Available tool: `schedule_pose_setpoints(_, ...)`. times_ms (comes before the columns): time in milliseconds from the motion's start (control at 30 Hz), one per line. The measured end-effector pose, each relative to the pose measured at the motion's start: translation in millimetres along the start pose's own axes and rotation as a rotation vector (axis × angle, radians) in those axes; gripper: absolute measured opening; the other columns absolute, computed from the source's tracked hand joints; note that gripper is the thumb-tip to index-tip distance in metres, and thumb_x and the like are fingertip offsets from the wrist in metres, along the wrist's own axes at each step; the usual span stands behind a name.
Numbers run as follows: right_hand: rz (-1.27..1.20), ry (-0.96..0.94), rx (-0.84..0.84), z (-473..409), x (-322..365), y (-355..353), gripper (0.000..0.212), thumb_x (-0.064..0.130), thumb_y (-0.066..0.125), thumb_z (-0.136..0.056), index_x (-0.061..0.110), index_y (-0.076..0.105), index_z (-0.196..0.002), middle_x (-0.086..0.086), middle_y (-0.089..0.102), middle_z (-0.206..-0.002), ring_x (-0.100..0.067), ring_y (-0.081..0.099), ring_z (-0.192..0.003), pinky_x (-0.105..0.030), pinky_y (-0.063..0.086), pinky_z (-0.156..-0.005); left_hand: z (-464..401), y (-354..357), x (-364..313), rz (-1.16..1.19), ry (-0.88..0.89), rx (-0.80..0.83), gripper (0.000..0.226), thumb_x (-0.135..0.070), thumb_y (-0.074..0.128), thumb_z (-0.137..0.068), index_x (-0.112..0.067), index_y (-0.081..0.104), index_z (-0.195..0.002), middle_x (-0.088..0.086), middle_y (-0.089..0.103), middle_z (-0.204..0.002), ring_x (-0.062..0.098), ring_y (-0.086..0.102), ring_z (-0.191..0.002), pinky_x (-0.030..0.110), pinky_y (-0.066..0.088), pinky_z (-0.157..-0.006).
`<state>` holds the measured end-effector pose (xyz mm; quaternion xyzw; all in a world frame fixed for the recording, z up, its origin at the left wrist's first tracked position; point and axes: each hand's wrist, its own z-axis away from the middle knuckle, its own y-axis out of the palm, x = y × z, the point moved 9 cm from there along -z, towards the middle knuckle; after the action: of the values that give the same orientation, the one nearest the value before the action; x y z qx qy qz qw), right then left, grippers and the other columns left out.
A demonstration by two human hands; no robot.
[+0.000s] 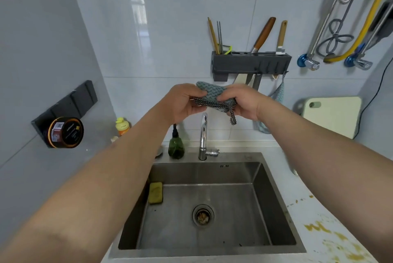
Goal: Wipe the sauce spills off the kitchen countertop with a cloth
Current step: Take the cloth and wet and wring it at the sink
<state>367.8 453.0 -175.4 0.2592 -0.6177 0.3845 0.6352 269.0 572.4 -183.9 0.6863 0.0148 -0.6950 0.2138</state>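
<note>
Both hands raised over the sink (274, 199), arms stretched forward. Left hand (182, 103) and right hand (242, 102) each closed on one end of the cloth (212, 96), fingers curled round it, thumbs on top; cloth is bunched between them, teal zigzag weave with a black-white speckled edge, a loop of that trim dangling below near the right hand. Cloth sits in the air just above the faucet (203, 135), not touching it, well apart from the counter. Sauce spills (319, 227) are yellow-brown smears and flecks on the white countertop (297, 186) right of the sink, lower right of view, unwiped. Sink basin is steel, drain strainer (203, 215) with some scraps in it, yellow sponge (155, 192) lying at the basin's left wall. Green soap bottle (176, 145) stands left of the faucet on the rim; small yellow bottle (122, 126) further left by the wall. Dark wall rack (251, 63) holds knives and chopsticks, behind the hands. Pale cutting board (333, 114) leans on the wall at right. Round dark jar (66, 132) on the left wall holder.
</note>
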Motion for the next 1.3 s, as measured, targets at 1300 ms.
schedule_pose_setpoints(1300,1.198,0.227,0.286,-121,-317,-3,0.062,0.022,0.046,-0.094,0.025,0.036,-0.155,-0.013,0.048,-0.138,-0.037,0.058,-0.118,-0.04,0.048,-0.089,-7,-115,260,-0.439,-0.653,-0.499,0.028,-0.018,0.069,-0.098,-0.006,0.062,-0.121,0.02,0.071,-0.112,0.033,0.075,-0.088,0.044,0.065,-0.074)
